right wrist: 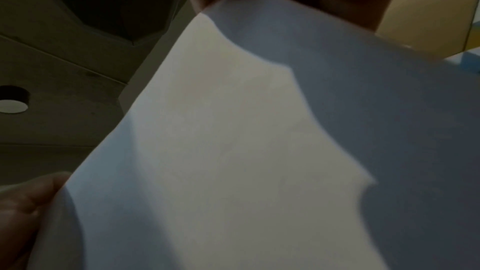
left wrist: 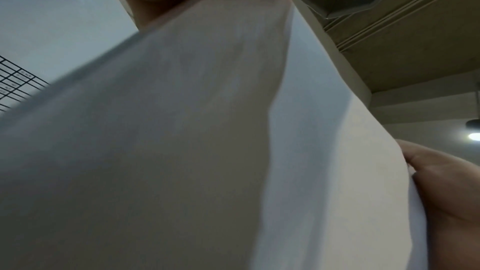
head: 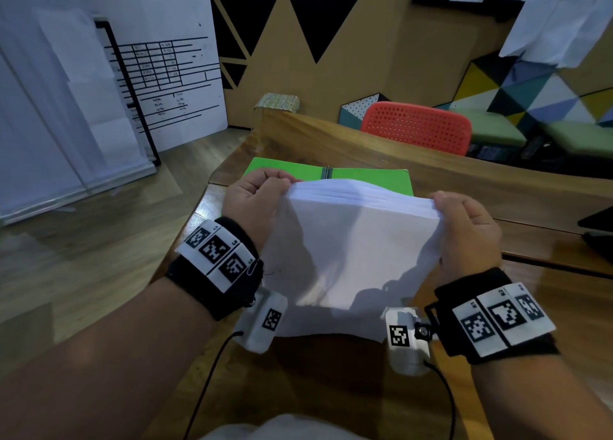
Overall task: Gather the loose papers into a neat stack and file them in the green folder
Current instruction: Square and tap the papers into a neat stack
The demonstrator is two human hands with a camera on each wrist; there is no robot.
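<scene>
Nearest the person, the lower edge of the stack of papers hung just above or against the wooden table; which of the two could not be told, as the sheets themselves covered the spot. The stack stood roughly upright, probably so that its edges could be squared against the tabletop before filing.

The left hand gripped the upper left corner, fingers curled over the top edge and thumb pressed to the near face. The right hand pinched the upper right corner in the same way. Holding both top corners likely kept the sheets aligned, though the top edge bowed upward between the hands and showed several slightly stepped layers, so the stack seemed not yet fully even.

Both wrist views were almost filled by blurred white paper. They confirmed skin against the sheet but showed no fingertips clearly, and the number of sheets could not be made out.

Beyond the papers, the green folder lay open and flat on the table, its centre fold visible, seemingly ready to receive them. Its near part was hidden behind the stack. Farther off stood a red perforated chair, partly cut off by the table's far edge.
</scene>
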